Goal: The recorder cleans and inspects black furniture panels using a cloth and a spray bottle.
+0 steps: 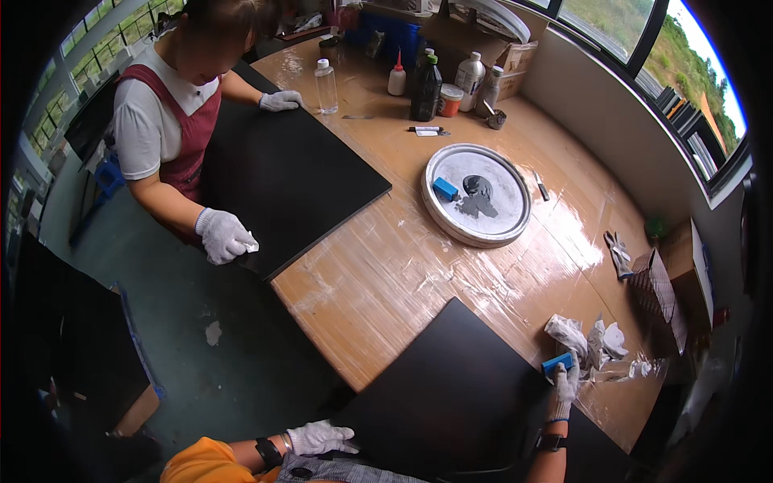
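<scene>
A black flat panel (455,390) lies at the near edge of the table, in front of me. My left hand (320,439), in a white knit glove, rests at the panel's left edge with its fingers stretched out. Over by the panel's right edge, my gloved right hand (567,385) grips a small blue block (557,364). Crumpled white rags (592,338) lie just beyond that hand. A round white lid (435,211) farther off carries dark grey paste (478,197) and a second blue block (444,189).
Across the table's left corner, a co-worker (165,121) in white gloves bends over another black panel (282,169), a white wad in one hand. Several bottles (427,92) stand at the back. A knife (542,187), gloves (618,256) and a cardboard box (691,270) lie rightward.
</scene>
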Available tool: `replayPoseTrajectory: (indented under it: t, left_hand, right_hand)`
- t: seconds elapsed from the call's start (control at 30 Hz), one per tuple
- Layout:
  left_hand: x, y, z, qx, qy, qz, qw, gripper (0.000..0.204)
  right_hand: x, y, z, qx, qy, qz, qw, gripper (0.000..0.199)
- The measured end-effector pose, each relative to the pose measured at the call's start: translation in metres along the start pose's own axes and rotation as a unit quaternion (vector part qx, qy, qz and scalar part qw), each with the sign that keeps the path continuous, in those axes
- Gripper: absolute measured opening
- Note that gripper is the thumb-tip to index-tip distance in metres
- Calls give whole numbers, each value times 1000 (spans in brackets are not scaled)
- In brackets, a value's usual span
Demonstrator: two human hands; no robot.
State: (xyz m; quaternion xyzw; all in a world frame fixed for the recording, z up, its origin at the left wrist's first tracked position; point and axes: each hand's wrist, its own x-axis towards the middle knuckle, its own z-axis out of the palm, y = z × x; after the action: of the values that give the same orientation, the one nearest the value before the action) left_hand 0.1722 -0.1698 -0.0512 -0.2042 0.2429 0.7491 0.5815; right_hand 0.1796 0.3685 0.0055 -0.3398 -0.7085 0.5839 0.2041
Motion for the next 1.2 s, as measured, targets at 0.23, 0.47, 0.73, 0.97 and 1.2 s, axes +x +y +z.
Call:
replayPoseTrajectory:
  t: [0.23,0.47,0.73,0.97,1.2]
  left_hand:
    - [16,-6,39,107,183,22,977,30]
    - [30,-24,-7,191,124,98,969,30]
    - [9,0,18,459,147,208,851,43]
    - [8,6,17,524,158,248,800,37]
    - [-19,45,65,345,201,-130,907,54]
  right_hand:
    - [12,42,-24,-17,17,-9,1000,54]
    - [15,36,-13,-21,21,11,999,49]
    - [9,33,-1,2,9,16,1000,37]
    - [8,39,-1,43,0,37,998,38]
    - [6,53,-8,118,-12,14,993,43]
